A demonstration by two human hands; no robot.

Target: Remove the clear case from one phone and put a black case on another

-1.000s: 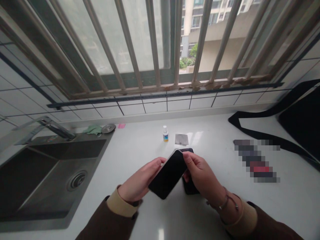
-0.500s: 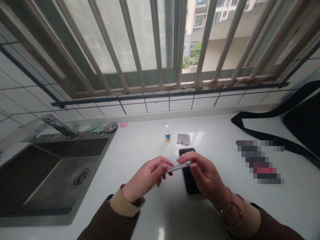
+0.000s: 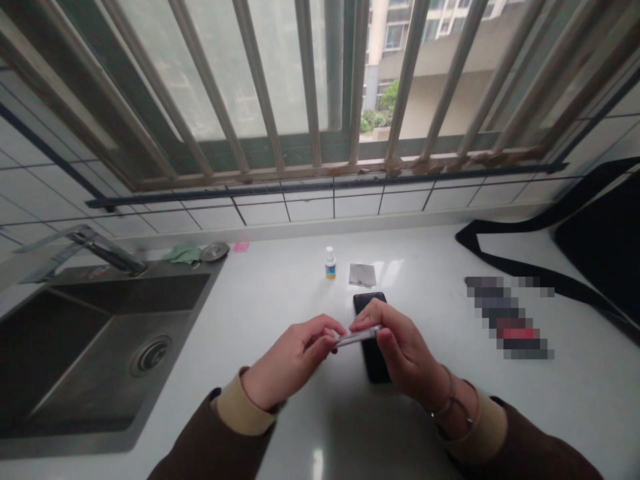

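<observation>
A slim clear tube [image 3: 358, 337] is pinched between both hands, just above a black phone [image 3: 372, 363] lying flat on the bench [image 3: 280, 293]. The left hand [image 3: 290, 357] grips one end, the right hand [image 3: 406, 348] the other. Beyond the phone, a small bottle [image 3: 330, 264] stands upright beside a grey sachet [image 3: 363, 274], both untouched.

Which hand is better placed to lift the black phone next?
Probably the right hand: it sits over the black phone; the left hand is beside it. Both pinch a small clear tube.
</observation>
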